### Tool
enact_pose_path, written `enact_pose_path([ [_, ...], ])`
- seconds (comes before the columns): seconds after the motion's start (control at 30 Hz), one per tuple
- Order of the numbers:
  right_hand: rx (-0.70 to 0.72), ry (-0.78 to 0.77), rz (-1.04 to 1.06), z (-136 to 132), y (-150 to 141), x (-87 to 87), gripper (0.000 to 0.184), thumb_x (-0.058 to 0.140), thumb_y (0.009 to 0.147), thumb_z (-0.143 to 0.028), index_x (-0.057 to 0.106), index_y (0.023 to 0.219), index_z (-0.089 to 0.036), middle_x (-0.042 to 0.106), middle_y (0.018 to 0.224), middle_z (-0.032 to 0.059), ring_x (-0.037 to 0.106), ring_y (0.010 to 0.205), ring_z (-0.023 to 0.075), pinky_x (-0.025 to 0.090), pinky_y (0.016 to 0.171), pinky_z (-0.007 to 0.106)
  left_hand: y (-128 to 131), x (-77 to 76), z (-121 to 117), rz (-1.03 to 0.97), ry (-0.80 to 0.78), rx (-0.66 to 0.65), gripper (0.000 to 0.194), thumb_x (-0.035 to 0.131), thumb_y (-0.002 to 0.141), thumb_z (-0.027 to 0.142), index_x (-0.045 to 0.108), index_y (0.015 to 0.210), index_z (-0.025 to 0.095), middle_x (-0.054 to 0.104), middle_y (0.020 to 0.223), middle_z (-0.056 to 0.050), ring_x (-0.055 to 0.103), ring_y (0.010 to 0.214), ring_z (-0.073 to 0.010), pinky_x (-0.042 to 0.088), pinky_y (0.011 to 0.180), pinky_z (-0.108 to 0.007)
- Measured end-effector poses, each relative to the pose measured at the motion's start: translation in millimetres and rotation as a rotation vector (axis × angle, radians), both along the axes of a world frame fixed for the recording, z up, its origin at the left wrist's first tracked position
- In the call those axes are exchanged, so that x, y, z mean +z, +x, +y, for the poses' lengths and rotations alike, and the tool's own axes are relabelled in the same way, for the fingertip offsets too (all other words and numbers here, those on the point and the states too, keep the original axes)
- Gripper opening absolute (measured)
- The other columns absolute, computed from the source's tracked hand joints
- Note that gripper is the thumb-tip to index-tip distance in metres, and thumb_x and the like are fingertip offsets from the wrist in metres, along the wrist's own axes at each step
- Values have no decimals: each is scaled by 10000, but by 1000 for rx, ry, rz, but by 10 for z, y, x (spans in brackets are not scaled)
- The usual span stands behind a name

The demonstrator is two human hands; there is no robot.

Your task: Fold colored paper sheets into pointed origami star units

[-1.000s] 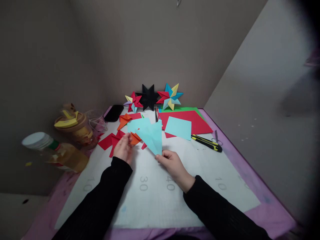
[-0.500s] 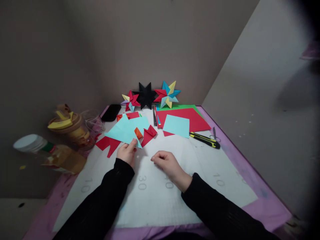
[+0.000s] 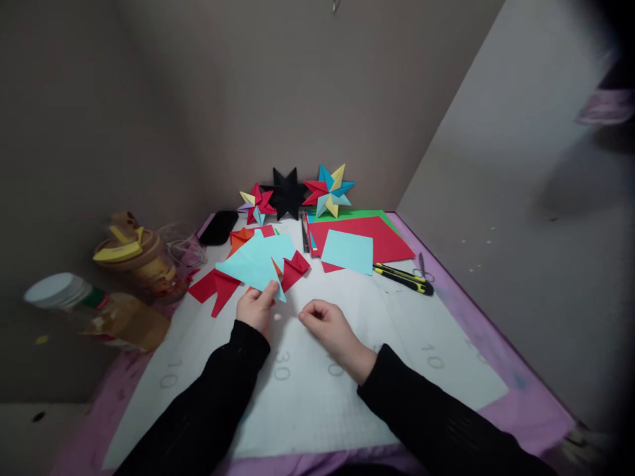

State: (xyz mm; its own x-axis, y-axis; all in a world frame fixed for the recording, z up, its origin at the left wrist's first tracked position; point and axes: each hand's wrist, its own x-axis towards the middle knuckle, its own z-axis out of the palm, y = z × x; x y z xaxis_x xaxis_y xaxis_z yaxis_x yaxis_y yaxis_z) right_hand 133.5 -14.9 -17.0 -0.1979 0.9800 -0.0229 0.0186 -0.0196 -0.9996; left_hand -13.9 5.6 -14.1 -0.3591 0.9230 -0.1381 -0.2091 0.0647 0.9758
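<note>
While the left hand (image 3: 255, 309) pinches a light-blue paper (image 3: 248, 261) left of the blue square (image 3: 350, 250), the right hand (image 3: 330, 327), curled closed, is in front of that square; 3 stars (image 3: 286, 194) stand behind, to its left.

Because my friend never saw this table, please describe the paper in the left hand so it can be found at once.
Over the white mat, find the left hand. It grips a pale blue pointed paper. Being held sets it apart from the pale blue square lying partly on red paper.
</note>
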Motion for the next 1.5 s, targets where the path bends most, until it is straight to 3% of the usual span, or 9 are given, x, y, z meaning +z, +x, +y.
enact_pose_path([
  [0.13, -65, 7, 151, 59, 25, 25, 229, 639, 725, -390, 589, 790, -176, 549, 709, -1, 468, 628, 122, 375, 575, 235, 39, 40, -49, 166, -56, -201, 318, 770, 549, 417, 654, 562, 121, 570, 488, 3, 466, 467, -106, 355, 476, -226],
  [0.23, -81, -20, 195, 87, 46, 43, 259, 674, 685, -390, 544, 638, -172, 490, 594, -26, 424, 563, 107, 342, 525, 228, 122, 79, -123, 267, -44, -384, 296, 756, 552, 405, 667, 542, 123, 567, 474, 3, 465, 464, -113, 345, 473, -224],
  [0.57, -351, -23, 368, 283, 319, 151, 307, 703, 648, -352, 475, 537, -181, 383, 461, -68, 323, 446, 74, 227, 454, 239, 138, 117, -168, 344, -69, -666, 282, 709, 603, 375, 596, 492, 142, 498, 437, 20, 388, 435, -96, 276, 450, -220],
  [0.77, -498, 29, 476, 407, 528, 177, 252, 695, 664, -350, 507, 640, -184, 437, 555, -53, 356, 473, 68, 241, 427, 215, 152, 136, -176, 335, -86, -649, 292, 715, 586, 382, 575, 481, 149, 479, 430, 25, 378, 428, -93, 261, 440, -220],
  [0.83, -408, -8, 493, 350, 450, 149, 234, 686, 676, -365, 542, 726, -188, 487, 609, -44, 392, 490, 69, 249, 418, 202, 149, 156, -167, 346, -83, -591, 299, 708, 585, 395, 576, 475, 149, 483, 427, 21, 380, 427, -94, 268, 441, -222],
  [0.9, -160, -96, 445, 251, 301, 108, 261, 703, 662, -357, 593, 819, -181, 558, 675, -25, 439, 513, 73, 294, 437, 198, 150, 168, -162, 361, -62, -561, 295, 696, 589, 397, 581, 477, 150, 487, 428, 21, 386, 431, -95, 282, 447, -223],
  [1.0, 31, -176, 425, 112, 74, 51, 281, 746, 628, -319, 642, 816, -138, 647, 762, 33, 562, 654, 137, 434, 615, 258, 164, 155, -167, 401, -32, -582, 266, 683, 585, 372, 584, 474, 152, 476, 420, 30, 382, 428, -91, 282, 444, -218],
  [1.13, -136, -234, 502, 81, -19, 46, 249, 777, 571, -265, 645, 737, -133, 647, 685, 14, 542, 597, 131, 421, 592, 263, 191, 113, -181, 463, -23, -587, 319, 684, 585, 376, 517, 421, 160, 442, 413, 48, 368, 432, -80, 278, 439, -209],
  [1.5, -426, -157, 678, 324, 261, 142, 297, 810, 509, -260, 543, 598, -164, 494, 482, -74, 342, 423, 56, 285, 446, 221, 175, 48, -198, 420, -13, -637, 217, 678, 645, 366, 688, 610, 151, 607, 598, -22, 539, 533, -127, 416, 510, -237],
])
